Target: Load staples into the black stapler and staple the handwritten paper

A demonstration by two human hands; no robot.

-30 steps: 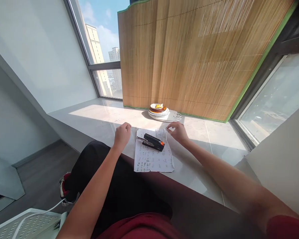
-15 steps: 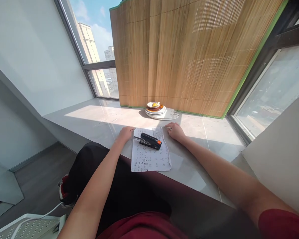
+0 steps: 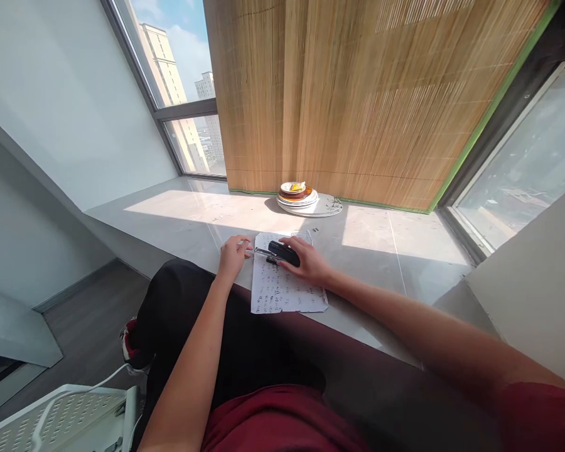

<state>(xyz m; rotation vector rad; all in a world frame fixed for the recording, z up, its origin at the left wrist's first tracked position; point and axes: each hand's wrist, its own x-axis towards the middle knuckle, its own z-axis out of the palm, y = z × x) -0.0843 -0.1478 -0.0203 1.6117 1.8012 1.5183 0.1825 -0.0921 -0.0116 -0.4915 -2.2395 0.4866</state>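
Note:
A black stapler lies on a sheet of paper covered in handwriting, its metal rod sticking out at the left end. My right hand is wrapped round the stapler's right part, hiding its orange detail. My left hand is just left of the paper, thumb and fingers slightly apart, with the fingertips close to the rod's end. Whether they touch it is too small to tell. Two small dark pieces, apparently staple strips, lie on the sill beyond the paper.
Stacked plates stand on a round white board at the back of the tiled sill. A bamboo blind hangs behind them. A white perforated rack with a cable is at lower left.
My right hand has left the small pieces on the sill and taken hold of the stapler. My left hand has lifted off the paper's edge and its fingers have spread. The view has tilted slightly down.

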